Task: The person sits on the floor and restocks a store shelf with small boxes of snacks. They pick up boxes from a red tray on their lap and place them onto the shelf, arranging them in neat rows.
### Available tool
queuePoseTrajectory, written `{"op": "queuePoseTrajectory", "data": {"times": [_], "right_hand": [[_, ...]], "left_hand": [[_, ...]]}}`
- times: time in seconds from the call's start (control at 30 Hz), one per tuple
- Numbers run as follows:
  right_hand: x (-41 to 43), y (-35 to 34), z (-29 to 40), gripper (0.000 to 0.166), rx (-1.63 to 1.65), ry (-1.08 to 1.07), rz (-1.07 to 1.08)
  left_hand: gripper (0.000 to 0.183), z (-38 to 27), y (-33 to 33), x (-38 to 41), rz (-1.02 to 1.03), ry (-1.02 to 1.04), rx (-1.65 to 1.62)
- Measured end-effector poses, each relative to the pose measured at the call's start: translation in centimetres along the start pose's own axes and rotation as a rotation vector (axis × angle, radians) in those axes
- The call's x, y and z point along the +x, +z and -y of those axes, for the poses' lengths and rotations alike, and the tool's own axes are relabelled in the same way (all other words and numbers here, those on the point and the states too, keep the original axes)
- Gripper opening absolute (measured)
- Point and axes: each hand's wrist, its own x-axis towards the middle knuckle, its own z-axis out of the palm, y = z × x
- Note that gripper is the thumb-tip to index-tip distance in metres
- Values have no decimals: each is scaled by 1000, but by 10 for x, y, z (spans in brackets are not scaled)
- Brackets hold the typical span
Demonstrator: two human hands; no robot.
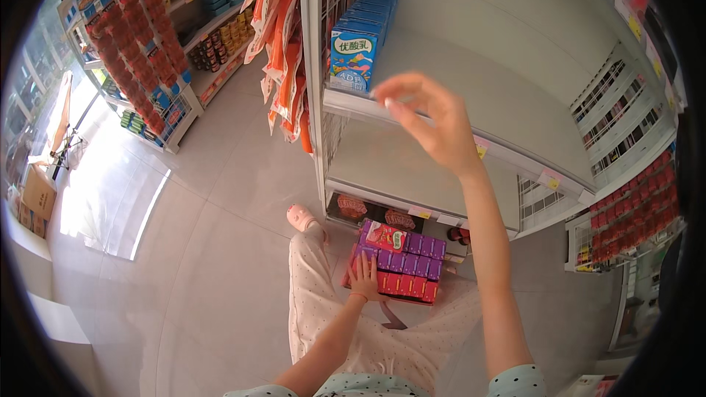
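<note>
My right hand [427,121] is raised in front of the top visible shelf [463,77], fingers curved and apart, with nothing in it. Its fingertips are just right of the front box in a row of blue milk-drink boxes [353,60], which runs back along the shelf's left end. Lower down, my left hand [364,278] lies with spread fingers on the left side of several purple drink boxes [411,262]. Red boxes [405,285] line the near side of that stack. A pink-red drink box [384,236] rests flat on top at the far left.
Below is a second shelf [397,171] with price tags along its edge. Orange-and-white packages [287,66] hang beside the shelf's left upright. Red packets hang on a display rack [132,49] at left and another rack [634,204] at right. Cardboard boxes [38,193] stand far left.
</note>
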Motion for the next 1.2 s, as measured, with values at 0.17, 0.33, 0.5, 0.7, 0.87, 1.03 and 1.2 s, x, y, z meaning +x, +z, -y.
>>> {"op": "queuePoseTrajectory", "data": {"times": [0.17,0.33,0.5,0.7,0.87,1.03,1.2], "right_hand": [[105,1,-66,61,-851,-394,-295],[101,15,-70,61,-954,-317,-124],[52,28,-34,49,-935,-474,-154],[-112,37,-28,48,-129,-296,-674],[-271,3,-81,48,181,581,-854],[-356,5,-177,57,175,1109,-922],[-388,21,-243,64,237,1270,-715]], "left_hand": [[154,-2,0,2,-41,44,-59],[153,4,11,1,-115,52,-176],[146,12,11,1,-179,87,-251],[112,41,-14,-8,-337,-11,-496],[109,32,-94,45,-539,204,-506],[95,41,-121,108,-219,353,-308],[69,54,-104,129,-90,362,-362]]}}
